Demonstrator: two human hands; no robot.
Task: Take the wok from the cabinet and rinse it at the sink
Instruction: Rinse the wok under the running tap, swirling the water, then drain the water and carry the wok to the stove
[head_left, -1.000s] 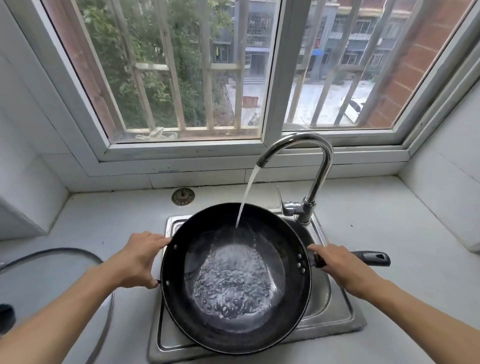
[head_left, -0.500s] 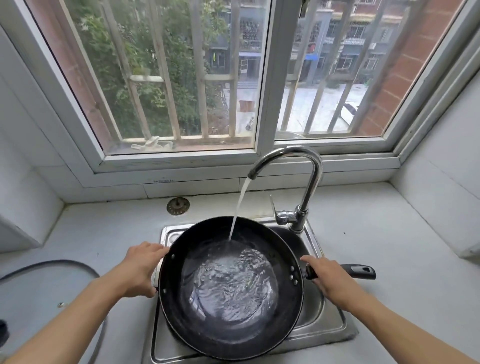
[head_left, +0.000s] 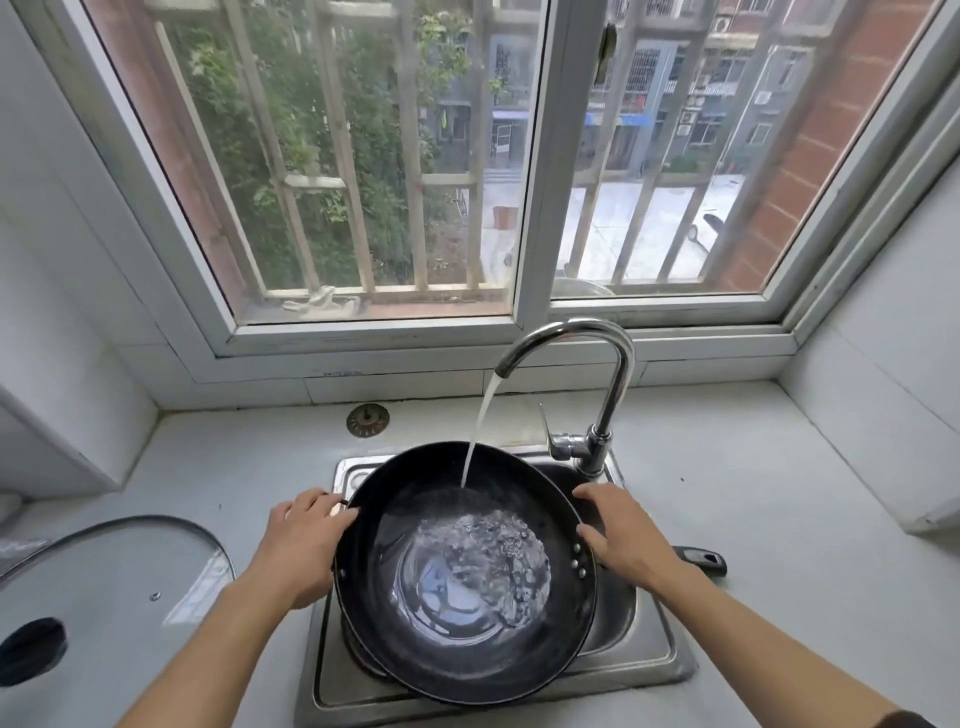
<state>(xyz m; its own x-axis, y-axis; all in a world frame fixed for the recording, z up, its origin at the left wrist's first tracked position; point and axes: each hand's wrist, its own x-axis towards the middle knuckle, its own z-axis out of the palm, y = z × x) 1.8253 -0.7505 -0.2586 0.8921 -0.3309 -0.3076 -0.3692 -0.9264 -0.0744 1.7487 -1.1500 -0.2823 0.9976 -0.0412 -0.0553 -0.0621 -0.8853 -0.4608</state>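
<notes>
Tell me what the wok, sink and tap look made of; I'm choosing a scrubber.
Wok: dark, semi-gloss metal, maybe coated or seasoned steel; rivets show. Sink: brushed stainless steel, dull grey sheen. Tap: chromed metal, mirror-bright.

text: none legible | wall tile (head_left: 337, 373) below window: faint dark marks, too blurred to read
</notes>
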